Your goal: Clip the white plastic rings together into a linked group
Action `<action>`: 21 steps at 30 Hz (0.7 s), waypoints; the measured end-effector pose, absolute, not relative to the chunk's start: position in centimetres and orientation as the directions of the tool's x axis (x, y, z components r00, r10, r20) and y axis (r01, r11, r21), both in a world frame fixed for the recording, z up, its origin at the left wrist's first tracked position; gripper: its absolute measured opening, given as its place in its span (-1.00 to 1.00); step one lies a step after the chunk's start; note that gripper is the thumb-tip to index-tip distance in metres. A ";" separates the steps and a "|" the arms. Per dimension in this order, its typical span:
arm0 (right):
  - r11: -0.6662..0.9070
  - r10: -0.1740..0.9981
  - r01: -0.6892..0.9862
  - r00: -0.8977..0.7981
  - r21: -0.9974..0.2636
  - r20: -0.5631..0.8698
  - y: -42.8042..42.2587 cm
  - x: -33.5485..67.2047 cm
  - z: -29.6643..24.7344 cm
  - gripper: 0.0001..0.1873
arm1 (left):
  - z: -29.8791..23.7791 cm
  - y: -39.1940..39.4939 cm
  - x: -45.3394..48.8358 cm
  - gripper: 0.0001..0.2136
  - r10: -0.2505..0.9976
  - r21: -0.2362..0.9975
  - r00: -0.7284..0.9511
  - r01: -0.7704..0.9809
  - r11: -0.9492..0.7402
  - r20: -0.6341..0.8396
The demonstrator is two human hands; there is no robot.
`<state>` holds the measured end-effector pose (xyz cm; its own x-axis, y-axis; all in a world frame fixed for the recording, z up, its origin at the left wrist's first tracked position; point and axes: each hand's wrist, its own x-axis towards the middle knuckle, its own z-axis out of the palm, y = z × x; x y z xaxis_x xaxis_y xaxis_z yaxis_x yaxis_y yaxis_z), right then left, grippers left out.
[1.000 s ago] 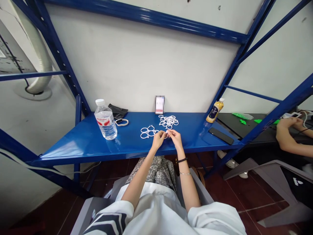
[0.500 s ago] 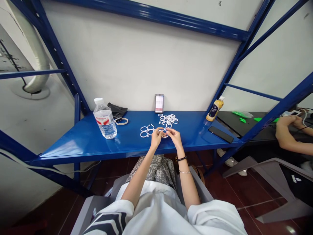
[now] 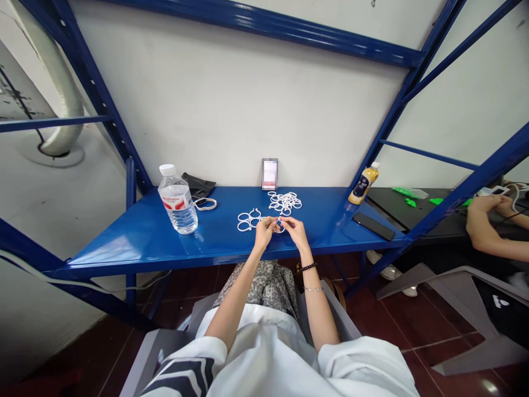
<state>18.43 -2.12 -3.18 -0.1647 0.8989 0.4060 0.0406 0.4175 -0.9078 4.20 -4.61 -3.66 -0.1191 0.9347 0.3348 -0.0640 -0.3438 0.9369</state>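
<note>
My left hand (image 3: 265,232) and my right hand (image 3: 294,230) meet over the blue shelf (image 3: 144,237), both pinched on one small white plastic ring (image 3: 278,225) between their fingertips. Just left of my left hand lies a short row of linked white rings (image 3: 247,220). Behind my hands, a loose heap of white rings (image 3: 285,203) rests near the wall.
A water bottle (image 3: 177,202) stands at the left, with a black pouch (image 3: 198,187) and a white band (image 3: 205,205) behind it. A small box (image 3: 269,174) leans at the wall. A yellow bottle (image 3: 363,186) and a black phone (image 3: 373,227) are on the right. Another person's arm (image 3: 487,231) works at the far right.
My hands have stayed together on the ring, with small finger shifts only. The view has tilted slightly.
</note>
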 end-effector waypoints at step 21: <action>0.362 0.925 0.006 -0.123 -0.932 0.359 -2.1 18.4 -3.0 -0.66 | -3.8 -4.5 4.2 -0.74 0.930 0.935 -0.118 -0.023 -0.354 0.349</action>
<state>18.39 -2.12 -2.99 -0.1225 0.9252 0.3591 0.0056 0.3625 -0.9320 4.16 -4.47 -3.78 -0.1179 0.9295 0.3494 -0.0233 -0.3543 0.9348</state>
